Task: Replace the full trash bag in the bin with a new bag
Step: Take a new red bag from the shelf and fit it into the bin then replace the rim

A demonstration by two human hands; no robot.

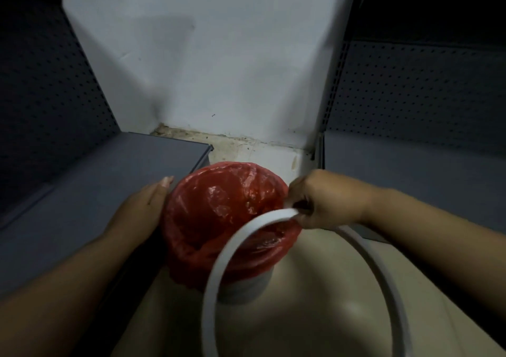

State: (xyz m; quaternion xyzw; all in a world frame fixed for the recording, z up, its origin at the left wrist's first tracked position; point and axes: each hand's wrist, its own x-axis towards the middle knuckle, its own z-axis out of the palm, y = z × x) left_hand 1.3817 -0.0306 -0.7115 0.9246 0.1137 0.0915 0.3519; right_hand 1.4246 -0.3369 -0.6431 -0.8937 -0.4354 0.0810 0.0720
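A small white round bin (242, 288) stands on the floor, lined with a red plastic bag (219, 219) whose edge is folded down over the rim. My right hand (320, 200) grips a white plastic ring (219, 269), lifted and tilted off the bin toward me, its far edge over the bag's right side. My left hand (142, 206) lies flat, fingers together, against the left side of the bag-covered rim. The inside of the bag looks crumpled; I cannot make out its contents.
The bin stands in a narrow gap between two dark grey shelf units with perforated back panels, one on the left (82, 192) and one on the right (410, 165). A white wall (205, 69) is behind. The beige floor (315, 288) extends toward me.
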